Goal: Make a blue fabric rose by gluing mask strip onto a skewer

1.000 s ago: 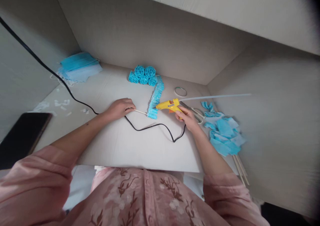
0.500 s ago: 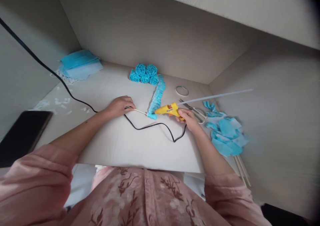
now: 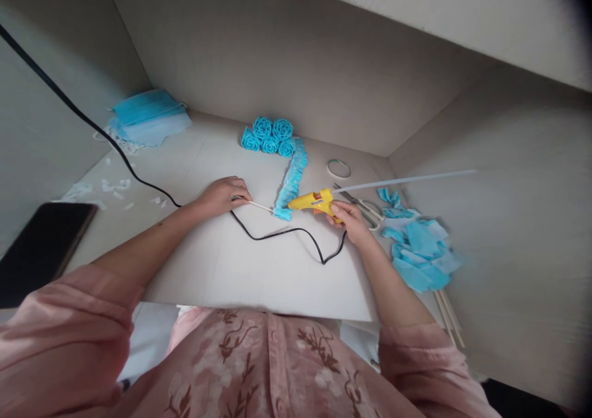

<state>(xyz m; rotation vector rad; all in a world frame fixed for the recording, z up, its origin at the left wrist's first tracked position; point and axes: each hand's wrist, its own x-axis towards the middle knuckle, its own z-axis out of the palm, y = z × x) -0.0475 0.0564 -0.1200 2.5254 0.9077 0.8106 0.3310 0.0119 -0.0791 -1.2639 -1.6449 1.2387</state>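
Note:
Between the fingers of my left hand (image 3: 225, 196) is a thin wooden stick (image 3: 260, 206), its far tip touching the near end of a ruffled light-blue strip (image 3: 291, 180). The strip runs away from me across the table up to several rolled blue rosettes (image 3: 268, 137). My right hand (image 3: 348, 219) is wrapped round the handle of a yellow glue gun (image 3: 312, 201). The gun's nozzle points left, right by the strip's near end. A long translucent glue stick (image 3: 407, 180) juts from its back.
Scissors (image 3: 370, 213) and a ring-shaped roll (image 3: 338, 168) lie beyond my right hand. Blue scraps (image 3: 420, 251) and wooden sticks (image 3: 448, 316) are at the right. Folded face masks (image 3: 150, 116), white bits (image 3: 115, 185) and a phone (image 3: 44, 251) sit left. A black cord (image 3: 277, 235) crosses the table.
Almost nothing differs. The glue gun's back end and glue stick have tilted very slightly, and the view has shifted a little; both hands keep their holds.

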